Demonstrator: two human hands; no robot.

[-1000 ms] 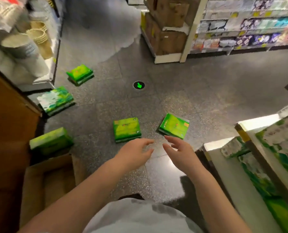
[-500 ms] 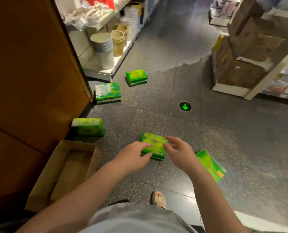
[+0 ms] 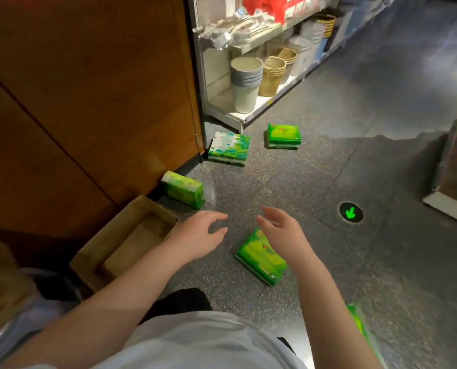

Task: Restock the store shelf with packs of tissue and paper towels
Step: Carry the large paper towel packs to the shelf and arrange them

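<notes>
Several green tissue packs lie on the dark speckled floor. The nearest pack (image 3: 260, 258) lies flat under my right hand (image 3: 282, 230), which hovers above it with fingers spread and holds nothing. My left hand (image 3: 199, 235) is stretched out over bare floor, fingers relaxed and empty. Ahead of it a green pack (image 3: 183, 193) leans by the wooden panel. Farther off lie a white-and-green pack (image 3: 228, 149) and a green pack (image 3: 283, 136). A strip of another pack (image 3: 356, 324) shows beside my right forearm.
An open cardboard box (image 3: 127, 242) stands on the floor at my left, against a tall wooden panel (image 3: 89, 102). A white shelf (image 3: 244, 114) with stacked cups and baskets runs along the left of the aisle. A round green arrow marker (image 3: 350, 212) glows on the floor.
The view has swung left and moved closer to the floor. Both hands, which touched the nearest pack half a second ago, are now apart from it and hold nothing.
</notes>
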